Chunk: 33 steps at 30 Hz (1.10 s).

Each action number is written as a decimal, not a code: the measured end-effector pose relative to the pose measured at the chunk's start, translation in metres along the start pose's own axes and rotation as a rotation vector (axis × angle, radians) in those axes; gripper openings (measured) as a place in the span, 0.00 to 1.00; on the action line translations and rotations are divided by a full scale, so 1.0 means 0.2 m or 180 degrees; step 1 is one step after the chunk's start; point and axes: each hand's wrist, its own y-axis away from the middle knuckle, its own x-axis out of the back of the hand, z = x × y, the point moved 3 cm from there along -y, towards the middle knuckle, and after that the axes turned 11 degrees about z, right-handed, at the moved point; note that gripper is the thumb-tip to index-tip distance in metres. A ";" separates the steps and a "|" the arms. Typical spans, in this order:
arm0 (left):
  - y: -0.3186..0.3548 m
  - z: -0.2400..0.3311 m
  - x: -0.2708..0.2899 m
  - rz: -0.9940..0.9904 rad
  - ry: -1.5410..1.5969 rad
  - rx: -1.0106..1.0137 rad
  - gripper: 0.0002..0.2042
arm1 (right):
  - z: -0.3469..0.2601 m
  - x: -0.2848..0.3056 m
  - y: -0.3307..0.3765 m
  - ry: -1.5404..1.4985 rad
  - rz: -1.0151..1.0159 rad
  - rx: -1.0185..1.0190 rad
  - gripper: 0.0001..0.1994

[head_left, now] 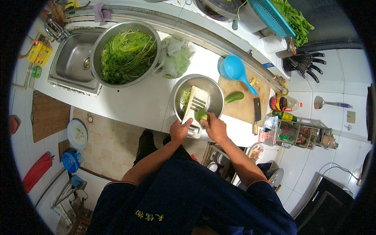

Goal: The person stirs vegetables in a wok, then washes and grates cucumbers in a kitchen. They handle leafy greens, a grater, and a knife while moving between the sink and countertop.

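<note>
Here the left hand (179,130) grips the lower end of a white flat grater (196,105), which leans tilted into a steel bowl (178,95) at the near edge of the white surface (133,103). The right hand (214,126) is closed on a green cucumber piece (201,115) pressed against the grater's face, low on it. Green shreds lie in the bowl beside the grater. Just right of the bowl a wooden cutting board (243,109) carries another cucumber (234,96), a blue ladle (236,70) and a cleaver (256,111) by its right edge. Toward the far left, a large steel basin of leafy greens (127,55) sits partly over the sink (72,58), with a clear bag of greens (176,55) touching its right side.
</note>
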 end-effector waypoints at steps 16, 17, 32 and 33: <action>0.00 0.00 0.00 0.0030 -0.0111 -0.0164 0.23 | 0.11 -0.19 -0.50 0.0371 0.0676 0.0019 0.19; 0.00 0.00 0.00 0.0067 -0.0054 -0.0191 0.23 | 0.14 -0.21 -0.56 0.0537 0.0685 -0.0008 0.20; -0.01 -0.07 -0.03 0.0107 0.0146 -0.0082 0.22 | 0.04 -0.04 -0.03 0.0358 -0.0058 0.0741 0.27; -0.02 -0.08 -0.03 0.0090 0.0198 -0.0074 0.22 | 0.03 -0.05 -0.06 0.0488 -0.0023 0.0750 0.27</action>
